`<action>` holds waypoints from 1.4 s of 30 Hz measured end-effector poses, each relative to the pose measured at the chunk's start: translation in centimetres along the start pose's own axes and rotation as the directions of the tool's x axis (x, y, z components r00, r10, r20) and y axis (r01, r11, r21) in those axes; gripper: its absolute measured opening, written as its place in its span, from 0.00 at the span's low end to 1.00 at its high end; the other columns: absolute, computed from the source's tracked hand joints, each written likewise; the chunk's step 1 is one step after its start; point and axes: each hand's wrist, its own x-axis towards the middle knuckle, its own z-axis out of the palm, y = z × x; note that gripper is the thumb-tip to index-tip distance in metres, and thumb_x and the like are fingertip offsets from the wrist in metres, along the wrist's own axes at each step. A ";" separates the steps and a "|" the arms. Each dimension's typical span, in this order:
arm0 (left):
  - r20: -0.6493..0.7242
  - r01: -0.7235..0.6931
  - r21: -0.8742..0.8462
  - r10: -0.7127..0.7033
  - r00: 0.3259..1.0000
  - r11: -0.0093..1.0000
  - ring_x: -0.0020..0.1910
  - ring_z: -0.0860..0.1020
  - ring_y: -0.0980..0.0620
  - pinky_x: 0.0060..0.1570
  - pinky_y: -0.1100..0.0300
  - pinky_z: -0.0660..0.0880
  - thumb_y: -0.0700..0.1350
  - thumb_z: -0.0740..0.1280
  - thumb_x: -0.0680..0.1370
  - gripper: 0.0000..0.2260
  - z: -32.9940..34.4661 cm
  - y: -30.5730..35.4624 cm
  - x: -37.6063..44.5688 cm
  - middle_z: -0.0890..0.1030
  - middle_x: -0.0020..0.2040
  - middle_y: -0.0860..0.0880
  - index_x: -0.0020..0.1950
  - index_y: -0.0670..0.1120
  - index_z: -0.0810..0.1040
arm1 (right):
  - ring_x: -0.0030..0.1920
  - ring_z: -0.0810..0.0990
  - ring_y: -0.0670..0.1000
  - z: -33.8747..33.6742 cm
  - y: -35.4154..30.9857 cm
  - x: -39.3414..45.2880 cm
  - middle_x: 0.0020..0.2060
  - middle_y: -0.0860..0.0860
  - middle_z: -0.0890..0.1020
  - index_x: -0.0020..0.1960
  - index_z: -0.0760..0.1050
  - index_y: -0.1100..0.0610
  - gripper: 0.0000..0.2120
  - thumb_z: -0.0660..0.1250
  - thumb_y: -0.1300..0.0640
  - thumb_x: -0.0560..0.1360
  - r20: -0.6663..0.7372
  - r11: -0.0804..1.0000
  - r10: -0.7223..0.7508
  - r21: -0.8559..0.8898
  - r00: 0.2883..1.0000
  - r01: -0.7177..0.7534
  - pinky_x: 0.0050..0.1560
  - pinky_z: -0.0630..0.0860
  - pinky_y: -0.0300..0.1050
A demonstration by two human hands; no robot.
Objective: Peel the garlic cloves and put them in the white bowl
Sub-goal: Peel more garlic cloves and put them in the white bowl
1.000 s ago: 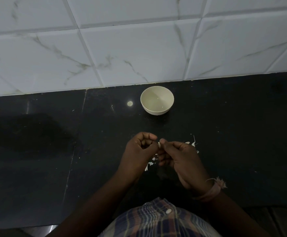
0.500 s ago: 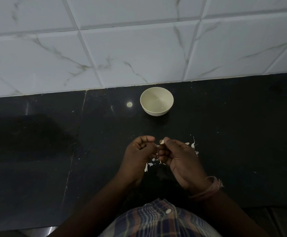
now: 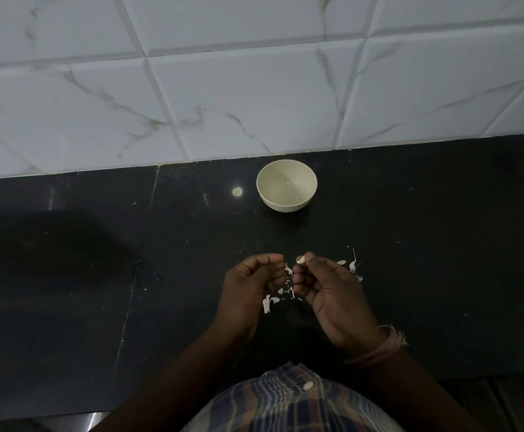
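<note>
My right hand (image 3: 332,291) pinches a small pale garlic clove (image 3: 301,260) between thumb and forefinger, above the black counter. My left hand (image 3: 251,282) is just to its left with fingers curled; a thin strip of skin (image 3: 288,269) hangs at its fingertips. White flakes of garlic skin (image 3: 271,302) lie on the counter below and between the hands. More garlic pieces and skin (image 3: 349,265) lie just right of my right hand. The white bowl (image 3: 286,185) stands farther back, near the wall; little shows inside it.
The black stone counter (image 3: 98,275) runs across the view and meets a white marble-tiled wall (image 3: 254,88) right behind the bowl. A light reflection (image 3: 237,191) shines on the counter left of the bowl. My checked shirt (image 3: 285,403) fills the bottom edge.
My hands have drawn slightly apart. The clove now stays in my right hand while a strip of skin comes away at my left fingertips; more flakes lie below.
</note>
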 end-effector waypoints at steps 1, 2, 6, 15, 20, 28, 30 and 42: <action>-0.021 -0.005 0.041 0.006 1.000 0.999 0.44 0.85 0.48 0.44 0.59 0.82 0.30 0.64 0.80 0.08 -0.2 -0.2 0.1 0.86 0.46 0.41 0.53 0.37 0.82 | 0.37 0.81 0.50 -0.1 0.1 0.1 0.38 0.58 0.81 0.49 0.79 0.66 0.10 0.65 0.59 0.82 -0.002 1.000 -0.001 -0.003 1.000 0.001 0.36 0.79 0.40; -0.040 -0.020 0.092 0.024 0.999 0.996 0.46 0.85 0.46 0.47 0.58 0.82 0.30 0.66 0.79 0.08 -0.4 -0.4 0.3 0.87 0.47 0.41 0.53 0.38 0.83 | 0.37 0.81 0.50 -0.2 0.2 0.2 0.39 0.58 0.81 0.49 0.79 0.66 0.10 0.65 0.59 0.81 -0.003 1.000 -0.001 -0.007 1.000 0.001 0.36 0.80 0.40; -0.106 -0.048 0.166 0.067 0.992 0.985 0.44 0.85 0.49 0.45 0.60 0.82 0.34 0.72 0.77 0.07 -0.8 -0.6 0.2 0.86 0.46 0.41 0.53 0.41 0.84 | 0.37 0.81 0.50 -0.6 0.6 0.4 0.39 0.59 0.81 0.48 0.80 0.65 0.10 0.65 0.59 0.81 -0.007 1.000 -0.004 -0.016 1.000 0.003 0.36 0.79 0.40; 0.084 0.012 0.063 -0.017 0.996 0.998 0.43 0.86 0.42 0.43 0.54 0.83 0.38 0.73 0.77 0.07 1.1 0.9 -0.8 0.86 0.47 0.37 0.53 0.36 0.84 | 0.36 0.79 0.51 0.1 1.2 -0.2 0.38 0.57 0.83 0.49 0.85 0.58 0.07 0.68 0.58 0.80 -0.039 0.964 -0.152 -0.225 0.988 0.139 0.34 0.74 0.44; 0.014 0.042 -0.048 -0.041 0.999 0.998 0.39 0.86 0.43 0.39 0.55 0.83 0.33 0.73 0.74 0.06 1.0 0.8 -0.9 0.85 0.44 0.35 0.49 0.33 0.81 | 0.33 0.77 0.47 0.5 1.4 -0.5 0.33 0.53 0.82 0.48 0.85 0.57 0.07 0.68 0.62 0.80 -0.036 0.942 -0.199 -0.282 0.979 0.181 0.31 0.73 0.40; 0.009 -0.060 0.109 0.059 0.998 0.992 0.44 0.85 0.40 0.49 0.47 0.83 0.35 0.74 0.75 0.04 0.9 0.8 -1.0 0.86 0.45 0.37 0.49 0.38 0.84 | 0.34 0.80 0.48 -0.2 0.8 -0.6 0.35 0.56 0.84 0.50 0.84 0.56 0.06 0.67 0.59 0.81 0.031 0.857 -0.277 -0.445 0.960 0.262 0.34 0.77 0.39; 0.007 -0.156 0.253 0.159 0.987 0.955 0.44 0.86 0.43 0.48 0.50 0.83 0.37 0.76 0.74 0.04 0.9 1.1 -0.8 0.87 0.44 0.42 0.48 0.42 0.85 | 0.35 0.82 0.47 -0.1 0.5 -0.8 0.37 0.56 0.85 0.51 0.84 0.57 0.06 0.68 0.59 0.81 0.039 0.842 -0.304 -0.456 0.952 0.288 0.36 0.78 0.38; 0.043 -0.016 -0.085 0.019 0.999 0.996 0.41 0.85 0.43 0.40 0.54 0.82 0.30 0.70 0.76 0.05 1.3 1.5 -1.2 0.85 0.46 0.36 0.50 0.37 0.82 | 0.37 0.84 0.50 0.0 0.4 -0.9 0.43 0.57 0.86 0.53 0.81 0.62 0.06 0.70 0.68 0.77 0.047 0.880 -0.318 -0.357 0.947 0.313 0.40 0.81 0.40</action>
